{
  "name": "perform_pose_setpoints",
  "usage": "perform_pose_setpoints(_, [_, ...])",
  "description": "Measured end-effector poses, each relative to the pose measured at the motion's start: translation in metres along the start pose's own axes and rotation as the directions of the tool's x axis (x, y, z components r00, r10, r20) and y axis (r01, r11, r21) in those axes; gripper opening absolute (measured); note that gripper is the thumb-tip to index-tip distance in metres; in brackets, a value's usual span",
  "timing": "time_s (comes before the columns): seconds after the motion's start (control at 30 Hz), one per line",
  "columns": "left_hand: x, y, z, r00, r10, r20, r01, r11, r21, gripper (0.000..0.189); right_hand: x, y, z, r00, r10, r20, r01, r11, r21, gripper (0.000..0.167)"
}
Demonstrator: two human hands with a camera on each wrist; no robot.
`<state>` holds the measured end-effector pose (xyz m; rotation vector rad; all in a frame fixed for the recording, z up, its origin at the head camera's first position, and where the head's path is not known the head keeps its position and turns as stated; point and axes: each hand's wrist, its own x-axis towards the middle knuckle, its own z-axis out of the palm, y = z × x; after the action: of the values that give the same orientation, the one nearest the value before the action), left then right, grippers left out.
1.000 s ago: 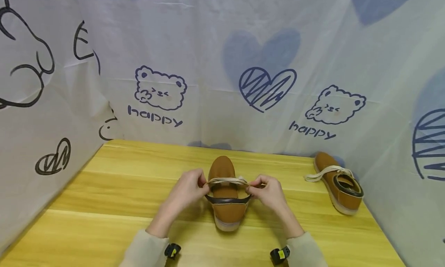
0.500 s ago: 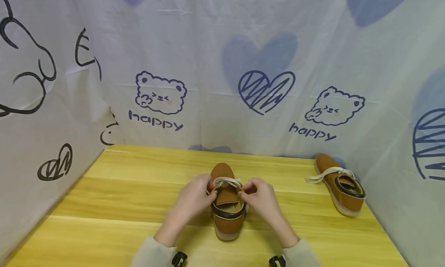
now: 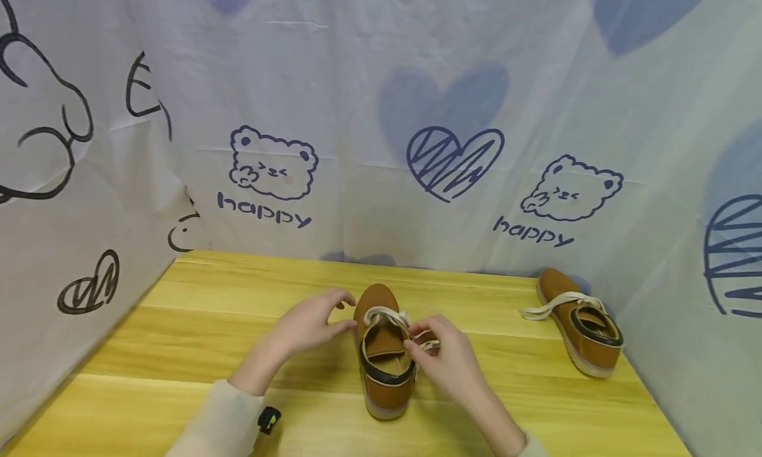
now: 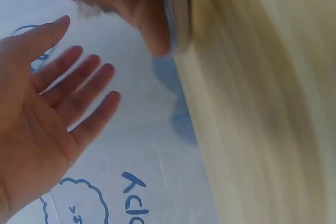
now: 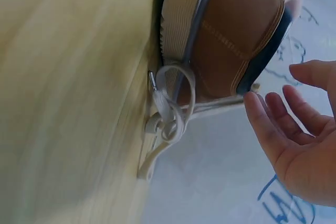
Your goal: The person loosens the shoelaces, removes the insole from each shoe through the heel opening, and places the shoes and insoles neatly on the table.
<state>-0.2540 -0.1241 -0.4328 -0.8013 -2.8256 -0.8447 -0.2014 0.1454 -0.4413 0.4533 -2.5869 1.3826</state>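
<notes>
A brown shoe (image 3: 388, 389) with a dark collar and cream laces (image 3: 387, 315) stands on the table, toe pointing away and heel toward me. My left hand (image 3: 306, 323) is just left of its front part, fingers spread; the left wrist view shows that hand (image 4: 50, 111) apart from the blurred shoe (image 4: 142, 11). On the other side, my right hand (image 3: 448, 358) is by the collar edge and lace. In the right wrist view, its fingers (image 5: 262, 124) are parted near the collar, one fingertip at or very near its edge. Loose looped lace (image 5: 176, 124) hangs beside the sole.
A matching brown shoe (image 3: 598, 352) stands at the right rear of the yellow wood-grain table (image 3: 196, 351), its lace end trailing left. Printed cloth (image 3: 357, 179) rises behind and along both sides of the table.
Both hands pinched the shoe's collar edges and spread its opening earlier; the opening is now narrower. My left hand has let go and moved left. The right fingers have loosened beside the collar.
</notes>
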Motion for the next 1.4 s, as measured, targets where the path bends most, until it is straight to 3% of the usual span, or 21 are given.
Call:
perform_pose_setpoints(0.2, [0.014, -0.021, -0.007, 0.991, 0.091, 0.100, -0.100, 0.992, 0.081, 0.055, -0.018, -0.008, -0.001, 0.990, -0.117, 0.076, 0.120, 0.992, -0.041, 0.015])
perform_pose_setpoints(0.33, [0.026, -0.026, -0.003, 0.973, 0.147, 0.176, -0.164, 0.983, 0.087, 0.061, -0.028, -0.011, 0.001, 0.978, -0.187, 0.098, 0.196, 0.976, -0.099, 0.011])
perform_pose_setpoints(0.47, [0.036, -0.026, 0.003, 0.951, 0.215, 0.223, -0.241, 0.966, 0.095, 0.062, -0.034, -0.014, 0.004, 0.973, -0.201, 0.114, 0.217, 0.966, -0.142, 0.009])
perform_pose_setpoints(0.6, [0.039, -0.026, 0.008, 0.938, 0.243, 0.248, -0.272, 0.958, 0.088, 0.056, -0.037, -0.015, 0.007, 0.971, -0.208, 0.120, 0.227, 0.959, -0.170, 0.010])
perform_pose_setpoints(0.97, [0.030, -0.031, 0.011, 0.951, 0.188, 0.247, -0.214, 0.974, 0.079, 0.058, -0.039, -0.009, 0.002, 0.978, -0.169, 0.126, 0.185, 0.974, -0.130, 0.016])
perform_pose_setpoints(1.17, [0.014, -0.032, 0.005, 0.963, 0.167, 0.211, -0.199, 0.970, 0.143, 0.043, -0.035, 0.003, -0.007, 0.987, -0.101, 0.128, 0.115, 0.987, -0.109, 0.015])
perform_pose_setpoints(1.4, [-0.011, -0.017, -0.001, 0.981, 0.111, 0.156, -0.140, 0.973, 0.183, 0.021, -0.026, 0.014, -0.017, 0.985, -0.095, 0.146, 0.111, 0.988, -0.105, 0.012])
